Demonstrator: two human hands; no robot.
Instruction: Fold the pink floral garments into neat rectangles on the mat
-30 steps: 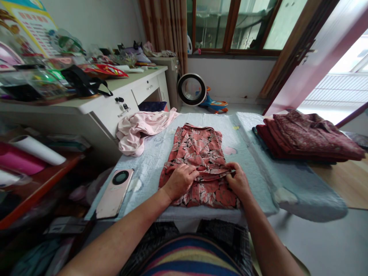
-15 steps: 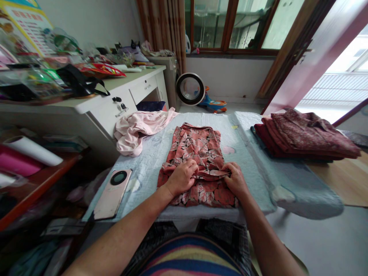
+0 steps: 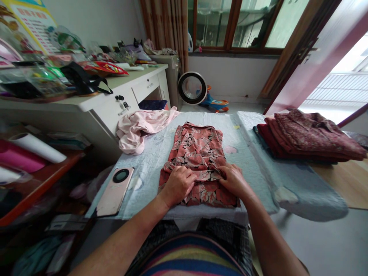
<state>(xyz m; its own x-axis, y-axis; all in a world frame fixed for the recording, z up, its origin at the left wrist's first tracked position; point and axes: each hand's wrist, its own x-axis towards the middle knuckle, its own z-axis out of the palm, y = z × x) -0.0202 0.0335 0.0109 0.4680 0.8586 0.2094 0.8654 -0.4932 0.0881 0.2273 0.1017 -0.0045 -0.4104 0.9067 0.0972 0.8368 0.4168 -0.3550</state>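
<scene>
A red garment with a black and pale leaf print (image 3: 198,143) lies folded into a long rectangle in front of me, its exact kind hidden by the folding. Across its lower part runs a raised crosswise fold. My left hand (image 3: 179,184) is closed on the left part of this fold, fingers curled into the cloth. At the fold's right end, my right hand (image 3: 234,179) pinches the fabric between thumb and fingers. The garment rests on a pale blue quilted cover (image 3: 250,180).
A crumpled pink cloth (image 3: 132,130) lies at the back left of the cover, and a phone (image 3: 115,193) near its left front. Folded dark red clothes (image 3: 310,138) are stacked at the right. A cluttered white desk (image 3: 112,107) stands left; a round fan (image 3: 192,88) is behind.
My right hand has shifted slightly left along the fold, and my left hand has moved slightly down and its fingers lie lower on the cloth. The whole view has shifted a little.
</scene>
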